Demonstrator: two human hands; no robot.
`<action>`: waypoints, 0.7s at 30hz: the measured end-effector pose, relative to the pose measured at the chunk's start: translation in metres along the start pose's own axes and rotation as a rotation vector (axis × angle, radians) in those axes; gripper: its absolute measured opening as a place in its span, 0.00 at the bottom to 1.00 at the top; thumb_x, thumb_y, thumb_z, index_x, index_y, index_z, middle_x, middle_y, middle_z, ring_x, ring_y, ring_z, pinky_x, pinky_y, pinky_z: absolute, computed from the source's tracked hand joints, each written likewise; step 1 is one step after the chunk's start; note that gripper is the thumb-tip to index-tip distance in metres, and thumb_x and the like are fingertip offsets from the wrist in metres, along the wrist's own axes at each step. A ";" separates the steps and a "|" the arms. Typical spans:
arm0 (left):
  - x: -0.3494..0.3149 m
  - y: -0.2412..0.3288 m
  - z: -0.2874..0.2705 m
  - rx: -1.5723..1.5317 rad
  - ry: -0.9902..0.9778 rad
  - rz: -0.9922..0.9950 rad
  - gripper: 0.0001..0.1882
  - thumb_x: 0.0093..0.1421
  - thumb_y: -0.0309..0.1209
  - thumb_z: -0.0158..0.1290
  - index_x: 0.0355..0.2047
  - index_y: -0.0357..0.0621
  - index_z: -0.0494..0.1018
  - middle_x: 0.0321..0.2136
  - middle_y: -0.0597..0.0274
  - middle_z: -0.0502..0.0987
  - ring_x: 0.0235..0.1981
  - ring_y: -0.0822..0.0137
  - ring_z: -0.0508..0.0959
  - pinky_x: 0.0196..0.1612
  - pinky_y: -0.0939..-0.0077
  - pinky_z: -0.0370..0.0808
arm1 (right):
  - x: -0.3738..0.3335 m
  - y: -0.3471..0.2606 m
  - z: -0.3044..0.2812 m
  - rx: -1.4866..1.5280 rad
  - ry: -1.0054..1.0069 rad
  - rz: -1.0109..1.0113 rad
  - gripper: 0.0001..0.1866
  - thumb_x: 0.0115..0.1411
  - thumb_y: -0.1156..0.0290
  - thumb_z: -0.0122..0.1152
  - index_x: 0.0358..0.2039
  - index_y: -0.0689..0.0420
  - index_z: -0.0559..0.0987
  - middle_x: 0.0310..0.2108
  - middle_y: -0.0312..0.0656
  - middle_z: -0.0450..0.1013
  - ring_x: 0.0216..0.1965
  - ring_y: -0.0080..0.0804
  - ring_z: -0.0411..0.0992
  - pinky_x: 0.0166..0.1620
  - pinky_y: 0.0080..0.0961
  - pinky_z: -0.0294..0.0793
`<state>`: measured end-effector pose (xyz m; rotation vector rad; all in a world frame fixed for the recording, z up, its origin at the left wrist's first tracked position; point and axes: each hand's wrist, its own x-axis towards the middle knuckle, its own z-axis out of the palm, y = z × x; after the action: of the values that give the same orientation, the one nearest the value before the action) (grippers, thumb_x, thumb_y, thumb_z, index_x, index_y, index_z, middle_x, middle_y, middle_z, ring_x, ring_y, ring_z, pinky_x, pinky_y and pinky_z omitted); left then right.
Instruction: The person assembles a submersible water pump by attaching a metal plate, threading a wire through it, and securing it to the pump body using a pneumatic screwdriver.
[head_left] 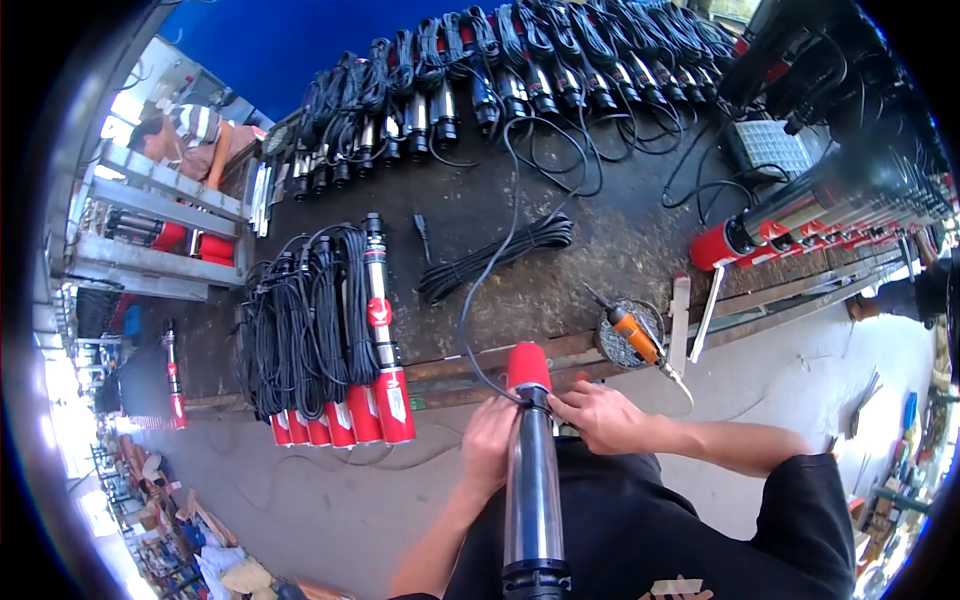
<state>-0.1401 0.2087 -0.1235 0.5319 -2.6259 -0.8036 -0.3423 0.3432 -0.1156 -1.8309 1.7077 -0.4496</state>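
Workbench (640, 225) — tub (604, 352) w/ grey bits (617, 350) — red-ended cyl. (534, 470) in both hands (600, 415)

I am seeing one black shirt (700, 535), short sleeve (806, 510), pale marking (678, 587); left hand (487, 438) and right hand (598, 416), bare.

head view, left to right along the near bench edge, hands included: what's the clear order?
Lone red-ended cylinder → group of cable-wrapped cylinders → left hand → held cylinder → right hand → flat pale stick → nearest red-ended cylinder of the right-side row.
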 end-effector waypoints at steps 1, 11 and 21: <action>-0.005 -0.001 0.003 -0.003 -0.006 -0.014 0.16 0.59 0.26 0.54 0.47 0.32 0.75 0.48 0.43 0.79 0.51 0.48 0.79 0.59 0.54 0.73 | 0.002 -0.002 -0.007 -0.037 -0.011 -0.048 0.34 0.43 0.78 0.66 0.54 0.68 0.71 0.38 0.47 0.76 0.46 0.46 0.73 0.47 0.39 0.77; -0.042 -0.020 0.010 -0.153 0.072 -0.026 0.30 0.54 0.34 0.59 0.55 0.30 0.69 0.56 0.40 0.73 0.60 0.45 0.72 0.65 0.54 0.66 | 0.064 0.020 -0.025 -0.205 -0.301 -0.531 0.14 0.42 0.68 0.64 0.28 0.59 0.73 0.24 0.46 0.73 0.30 0.48 0.76 0.33 0.42 0.78; -0.041 -0.022 0.023 -0.007 0.056 -0.061 0.31 0.50 0.38 0.58 0.53 0.36 0.72 0.56 0.49 0.74 0.63 0.54 0.70 0.68 0.56 0.59 | 0.055 0.003 -0.016 -0.472 -0.172 -0.451 0.15 0.42 0.63 0.70 0.21 0.60 0.76 0.22 0.48 0.75 0.28 0.47 0.76 0.33 0.41 0.77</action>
<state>-0.1087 0.2207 -0.1636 0.6261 -2.5662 -0.8036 -0.3472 0.2861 -0.1132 -2.5301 1.3548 -0.0518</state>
